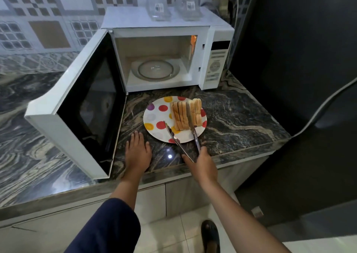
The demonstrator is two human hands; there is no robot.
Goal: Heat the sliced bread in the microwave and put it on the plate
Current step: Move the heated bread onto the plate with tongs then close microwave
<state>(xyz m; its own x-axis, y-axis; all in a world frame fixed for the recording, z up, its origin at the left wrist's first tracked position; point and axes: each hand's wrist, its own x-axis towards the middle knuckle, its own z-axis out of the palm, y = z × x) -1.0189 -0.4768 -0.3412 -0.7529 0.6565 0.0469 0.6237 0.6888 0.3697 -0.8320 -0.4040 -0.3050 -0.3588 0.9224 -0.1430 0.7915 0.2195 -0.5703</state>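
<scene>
— How much room is there?

— The marbled counter (241,113) ends in a front edge just under both wrists, and a dark wall closes its right side. The microwave (135,17) sits at the back. Its door (63,106) is swung fully open to the left and juts past the counter's front edge, so that side is walled off. The cavity holds only the glass turntable (155,69). Open counter lies between the cavity and the spotted plate (154,117).

— And the hands?

— The left hand (137,152) lies flat on the counter, fingers straight, just beside the plate's near-left rim and holding nothing. The right hand (201,162) grips the handle end of metal tongs (173,136). Their arms are spread wide and their tips are over the plate.

— Where is the bread?

— The sliced bread (181,115) stands on edge on the plate's right half. The row runs left to right, and each slice's length points toward the microwave. One tong arm lies in a gap between slices and the other stays outside the row on the left. I can't tell whether either arm presses the bread.
</scene>
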